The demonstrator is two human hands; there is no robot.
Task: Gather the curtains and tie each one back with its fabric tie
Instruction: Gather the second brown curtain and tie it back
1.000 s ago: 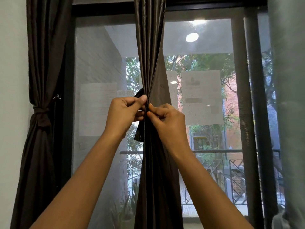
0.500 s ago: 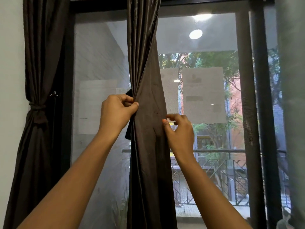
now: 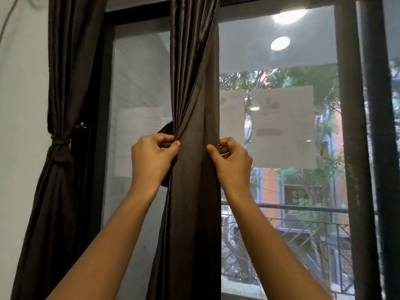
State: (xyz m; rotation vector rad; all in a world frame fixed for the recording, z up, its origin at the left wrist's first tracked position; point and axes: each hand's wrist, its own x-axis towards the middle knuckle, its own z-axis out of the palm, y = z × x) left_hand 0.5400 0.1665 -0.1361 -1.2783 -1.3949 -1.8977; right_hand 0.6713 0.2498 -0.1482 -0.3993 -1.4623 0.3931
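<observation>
A dark brown curtain (image 3: pixel 192 100) hangs down the middle of the window. My left hand (image 3: pixel 151 161) pinches its left edge, where the folds bunch together. My right hand (image 3: pixel 232 162) pinches its right edge at the same height, so the cloth is stretched flat between them. A dark piece of fabric (image 3: pixel 166 129), maybe the tie, pokes out behind my left hand; most of it is hidden. At the far left a second brown curtain (image 3: pixel 58 87) hangs gathered, with a fabric tie (image 3: pixel 61 146) knotted around it.
Black window frame posts (image 3: pixel 350 148) stand at the right. Papers (image 3: pixel 281 126) are stuck on the glass behind the curtain. A pale sheer curtain edge (image 3: pixel 392 29) hangs at the far right. A white wall (image 3: pixel 21 126) lies left.
My hands were together at the curtain's front; the right hand has moved right to the curtain's edge, spreading the cloth flat. The left hand has stayed on the bunched left edge.
</observation>
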